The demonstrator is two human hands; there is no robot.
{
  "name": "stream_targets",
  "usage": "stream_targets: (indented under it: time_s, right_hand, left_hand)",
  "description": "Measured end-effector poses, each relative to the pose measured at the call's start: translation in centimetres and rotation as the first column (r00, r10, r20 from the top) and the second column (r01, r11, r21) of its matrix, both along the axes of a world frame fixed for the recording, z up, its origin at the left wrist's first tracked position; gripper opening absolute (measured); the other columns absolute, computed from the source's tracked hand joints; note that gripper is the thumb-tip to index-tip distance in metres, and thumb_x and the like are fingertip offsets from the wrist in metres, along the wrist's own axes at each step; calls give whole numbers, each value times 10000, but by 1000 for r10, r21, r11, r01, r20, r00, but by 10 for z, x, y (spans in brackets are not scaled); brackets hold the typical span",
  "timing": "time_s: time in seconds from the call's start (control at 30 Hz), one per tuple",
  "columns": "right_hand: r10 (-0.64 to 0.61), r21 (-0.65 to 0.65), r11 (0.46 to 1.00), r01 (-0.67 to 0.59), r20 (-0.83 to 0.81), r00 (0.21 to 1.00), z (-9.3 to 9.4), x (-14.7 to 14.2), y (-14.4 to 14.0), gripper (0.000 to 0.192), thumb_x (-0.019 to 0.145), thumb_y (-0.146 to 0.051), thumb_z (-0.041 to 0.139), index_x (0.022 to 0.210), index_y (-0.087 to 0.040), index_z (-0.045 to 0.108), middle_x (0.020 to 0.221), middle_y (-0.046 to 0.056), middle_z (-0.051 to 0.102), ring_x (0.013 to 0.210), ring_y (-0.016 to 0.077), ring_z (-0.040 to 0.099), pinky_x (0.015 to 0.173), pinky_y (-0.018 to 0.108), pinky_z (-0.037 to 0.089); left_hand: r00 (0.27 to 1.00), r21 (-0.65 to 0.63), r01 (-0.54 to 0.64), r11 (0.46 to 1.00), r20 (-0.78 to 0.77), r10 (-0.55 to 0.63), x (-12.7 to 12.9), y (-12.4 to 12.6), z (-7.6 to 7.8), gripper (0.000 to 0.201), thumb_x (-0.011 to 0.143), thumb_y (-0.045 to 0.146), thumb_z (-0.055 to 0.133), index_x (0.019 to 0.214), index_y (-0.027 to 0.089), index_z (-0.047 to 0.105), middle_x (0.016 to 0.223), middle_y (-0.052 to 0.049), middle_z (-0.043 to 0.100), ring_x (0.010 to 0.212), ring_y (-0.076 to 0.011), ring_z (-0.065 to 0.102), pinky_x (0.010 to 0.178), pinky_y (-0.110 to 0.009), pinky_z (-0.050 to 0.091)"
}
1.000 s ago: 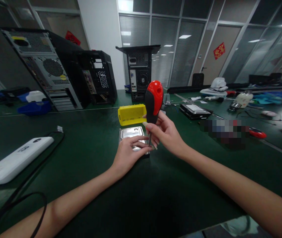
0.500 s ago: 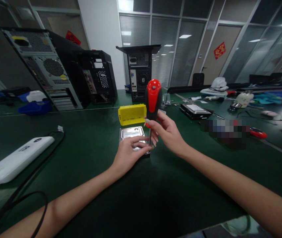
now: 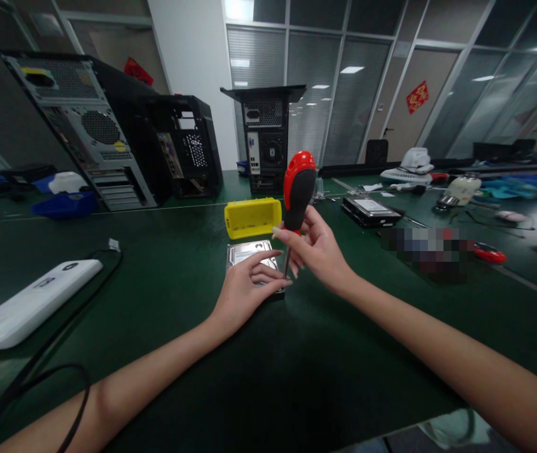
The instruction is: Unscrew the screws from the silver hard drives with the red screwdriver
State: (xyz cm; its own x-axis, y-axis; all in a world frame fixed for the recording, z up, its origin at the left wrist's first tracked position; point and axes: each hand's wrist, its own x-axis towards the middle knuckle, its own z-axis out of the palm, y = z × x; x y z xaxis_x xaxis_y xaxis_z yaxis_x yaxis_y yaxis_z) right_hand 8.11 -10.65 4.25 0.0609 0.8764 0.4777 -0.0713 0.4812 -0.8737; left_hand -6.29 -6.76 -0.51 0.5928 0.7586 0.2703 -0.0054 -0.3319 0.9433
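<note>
A silver hard drive lies on the dark green table in front of me, partly covered by my left hand. That hand grips the drive from above, with its thumb and fingertips beside the screwdriver's shaft. In my right hand is a red and black screwdriver, held by the lower part of its handle. Its handle leans right and its shaft points down at the drive's right side. The tip is hidden among the fingers. Just behind the drive stands a yellow tray.
Computer cases stand along the back and left. A white power strip with black cables lies at the left. Toward the right are more hard drives, a red-handled tool and a cream-coloured device.
The screwdriver's handle has turned and tilted to the right, showing more of its black side. My left index finger has lifted a little; the drive stays in place.
</note>
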Motion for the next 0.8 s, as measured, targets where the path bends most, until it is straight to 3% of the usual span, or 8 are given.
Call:
stream_targets:
  time_s: [0.1,0.3,0.63,0.8]
  right_hand:
    - [60,-6,998,-60,8,998,0,1,0,305,815,-340,618,1034,-198,460,786,-38,589,374,17,472,336,165,429]
    - [76,-31,997,-74,81,994,0,2,0,215,865,-346,552,970,-158,555,484,-93,435,364,39,437,367,163,439]
    - [0,-56,998,-1,-9,1000,-5,5,8,337,720,-341,718,911,-180,492,790,-37,608,324,-14,404,280,142,377]
    - [142,-77,986,-145,-50,989,-4,8,8,265,819,-388,602,932,-171,499,744,-27,592,400,13,444,363,151,445]
  left_hand:
    - [1000,-9,8,1000,12,-8,0,1,-1,494,702,231,754,1154,129,582,782,-51,731,745,-189,715,745,-303,590]
    - [1000,27,2,1000,9,-3,0,1,-2,438,717,217,738,1123,121,603,803,-61,737,762,-189,714,759,-305,587]
    - [999,-61,39,997,-9,-39,-1,0,1,474,740,209,719,1181,114,574,855,-86,749,806,-209,720,792,-339,582]
    - [998,-75,58,996,-1,-58,-2,2,0,453,755,205,707,1179,114,574,879,-86,745,826,-207,718,806,-337,575]
